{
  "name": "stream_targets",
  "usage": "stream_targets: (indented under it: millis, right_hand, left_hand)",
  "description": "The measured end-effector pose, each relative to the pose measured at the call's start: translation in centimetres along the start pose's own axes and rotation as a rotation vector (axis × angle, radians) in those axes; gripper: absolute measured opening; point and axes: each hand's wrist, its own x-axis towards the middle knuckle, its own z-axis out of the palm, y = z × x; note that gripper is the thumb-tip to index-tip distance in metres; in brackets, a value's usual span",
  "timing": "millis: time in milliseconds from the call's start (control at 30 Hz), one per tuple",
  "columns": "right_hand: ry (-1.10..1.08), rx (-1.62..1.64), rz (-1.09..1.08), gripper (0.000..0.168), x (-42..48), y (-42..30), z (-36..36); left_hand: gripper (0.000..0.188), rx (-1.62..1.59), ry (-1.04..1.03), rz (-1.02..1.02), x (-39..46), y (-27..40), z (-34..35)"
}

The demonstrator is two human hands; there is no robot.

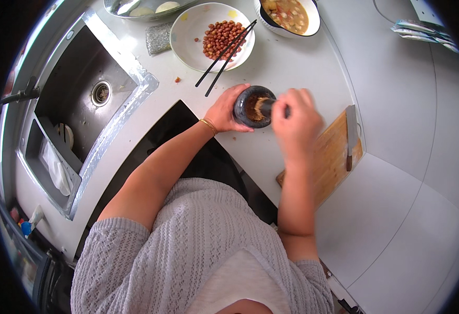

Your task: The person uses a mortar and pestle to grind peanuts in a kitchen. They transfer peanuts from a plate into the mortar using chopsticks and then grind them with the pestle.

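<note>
My left hand (226, 112) wraps the near-left side of a dark stone mortar (240, 106) on the light countertop. In my right hand (297, 117), slightly blurred, is a dark pestle (268, 108), its lower end inside the mortar. Crushed brown bits line the mortar's bowl; the pestle hides part of them. Just beyond stands a large white bowl (186, 43) with red-skinned peanuts (223, 39) heaped to its right side. A pair of black chopsticks (217, 62) rests across that bowl's rim, the ends sticking out towards me.
Left is a steel sink (80, 102) with a drain (101, 93). A wooden cutting board (327, 157) bearing a cleaver (351, 133) leans or lies at right. Behind are a pot of soup (288, 17), a glass lid or dish (135, 11) with pale rounds, and a silvery packet (158, 38).
</note>
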Motion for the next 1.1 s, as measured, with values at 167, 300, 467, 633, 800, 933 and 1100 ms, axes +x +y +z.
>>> stream_targets:
  millis: [167, 300, 467, 633, 800, 933, 1100]
  right_hand:
    - [-0.049, -0.042, -0.013, 0.015, -1.6, 2.1, 4.5]
    - [0.013, 0.089, 0.018, 0.013, 0.3, 1.2, 0.2]
    - [0.02, 0.083, -0.021, 0.016, -1.1, 1.9, 2.2]
    - [-0.014, 0.006, 0.008, 0.016, -2.4, 2.5, 3.7]
    - [0.037, 0.08, 0.057, 0.016, 0.1, 0.4, -1.6]
    - [0.053, 0.025, 0.001, 0.016, -2.1, 2.3, 4.8]
    - [-0.009, 0.011, 0.005, 0.015, -0.8, 2.6, 3.0]
  left_hand:
    - [0.12, -0.034, -0.045, -0.017, 0.3, 0.2, 0.2]
    - [0.121, -0.017, -0.037, -0.019, -0.3, 0.0, 0.1]
    - [0.121, 0.001, -0.041, -0.012, 0.3, 0.3, 0.3]
    - [0.121, -0.026, -0.052, -0.006, 0.0, 0.3, 0.3]
    - [0.12, 0.002, -0.021, -0.025, -0.3, 0.4, -0.2]
    - [0.121, 0.006, -0.03, 0.002, 0.1, 0.2, 0.3]
    - [0.12, -0.011, -0.023, 0.014, 0.9, -0.1, 0.0]
